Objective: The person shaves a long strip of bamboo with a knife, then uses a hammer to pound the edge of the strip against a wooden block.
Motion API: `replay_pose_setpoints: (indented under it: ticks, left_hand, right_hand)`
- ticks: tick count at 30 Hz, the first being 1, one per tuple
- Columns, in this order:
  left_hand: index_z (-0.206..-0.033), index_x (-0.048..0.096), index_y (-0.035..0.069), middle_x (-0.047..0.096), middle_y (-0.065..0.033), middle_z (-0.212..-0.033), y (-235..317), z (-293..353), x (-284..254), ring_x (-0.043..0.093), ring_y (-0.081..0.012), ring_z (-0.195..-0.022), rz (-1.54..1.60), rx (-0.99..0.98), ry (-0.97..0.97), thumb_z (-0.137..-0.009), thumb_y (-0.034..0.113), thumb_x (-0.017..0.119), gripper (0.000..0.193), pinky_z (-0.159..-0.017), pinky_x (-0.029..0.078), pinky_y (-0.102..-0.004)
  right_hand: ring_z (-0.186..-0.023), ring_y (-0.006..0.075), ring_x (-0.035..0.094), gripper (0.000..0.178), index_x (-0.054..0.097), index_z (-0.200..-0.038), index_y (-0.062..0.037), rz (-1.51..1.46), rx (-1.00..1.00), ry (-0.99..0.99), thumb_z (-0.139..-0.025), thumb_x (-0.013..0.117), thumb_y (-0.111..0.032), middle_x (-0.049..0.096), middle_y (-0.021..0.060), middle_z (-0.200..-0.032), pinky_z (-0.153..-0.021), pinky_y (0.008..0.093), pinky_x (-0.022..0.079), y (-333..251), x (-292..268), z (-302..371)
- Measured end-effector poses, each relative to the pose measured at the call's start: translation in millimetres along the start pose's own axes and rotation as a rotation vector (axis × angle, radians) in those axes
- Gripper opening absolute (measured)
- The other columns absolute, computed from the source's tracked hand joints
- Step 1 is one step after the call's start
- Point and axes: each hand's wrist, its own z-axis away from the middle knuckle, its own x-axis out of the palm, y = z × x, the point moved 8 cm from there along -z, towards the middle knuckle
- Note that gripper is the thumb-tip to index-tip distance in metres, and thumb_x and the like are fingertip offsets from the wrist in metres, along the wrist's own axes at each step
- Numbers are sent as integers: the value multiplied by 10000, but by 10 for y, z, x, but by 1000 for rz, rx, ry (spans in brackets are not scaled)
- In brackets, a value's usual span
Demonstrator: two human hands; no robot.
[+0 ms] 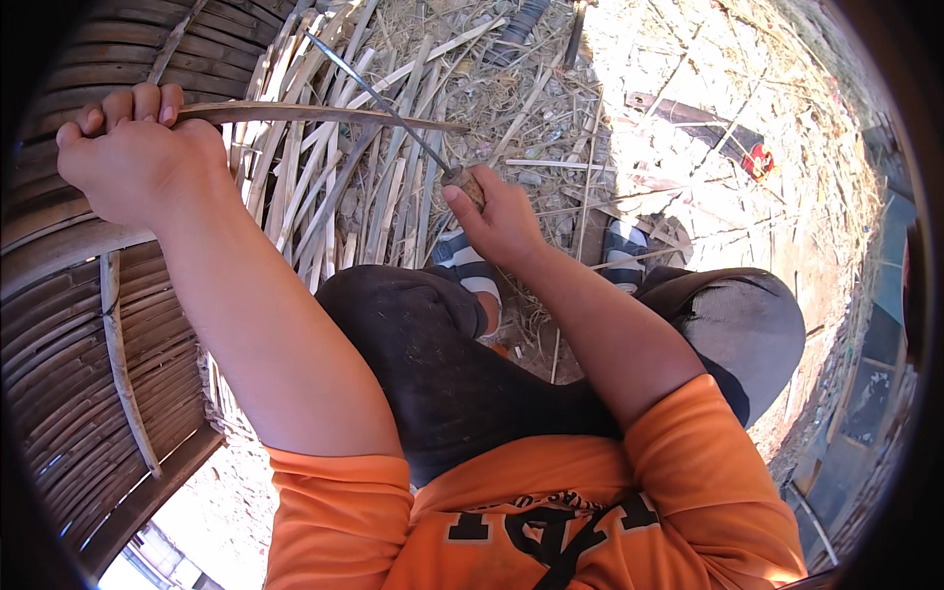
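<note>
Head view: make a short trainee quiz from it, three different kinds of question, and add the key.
1. True or false: the left hand grips the brown strip near one end.
2. Fill in: from the right hand, the metal tool points toward the picture's upper ____.
3. Choose: what lies in a pile beneath the brown strip? A, stones; B, pale strips; C, bottles.

Key: 1, true; 2, left; 3, B.
</note>
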Motion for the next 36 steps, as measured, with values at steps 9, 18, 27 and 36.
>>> replay_pose_setpoints:
  ticks: [9,18,27,36]
  left_hand:
    - [-758,346,148,252,2,-620,-6,-40,-23,224,-151,-544,28,-28,-15,-980,224,368,235,-510,227,-324]
    - [-759,352,147,246,4,-614,-22,-82,-68,213,-154,-534,5,-3,-12,-985,230,361,240,-507,229,-323]
    - [-761,343,144,250,4,-614,-9,-79,-77,213,-150,-534,4,-25,4,-979,225,353,233,-502,218,-323]
    - [-763,343,146,242,9,-610,-25,-84,-98,200,-151,-528,-1,-6,-18,-984,230,353,237,-504,219,-323]
  right_hand:
    - [-1040,486,655,665,578,-1226,91,243,403,-40,-983,526,-525,676,356,-1018,-937,516,495,1334,89,177]
    - [-798,492,664,506,583,-1095,12,78,9,-32,-965,597,-477,662,279,-774,-714,537,498,228,90,-3]
    - [-1046,514,638,643,605,-1160,76,276,471,-36,-987,498,-535,670,365,-1020,-937,535,487,1503,73,104]
    - [-764,474,656,464,583,-1056,-10,150,43,3,-980,581,-468,641,283,-781,-683,520,489,568,180,50]
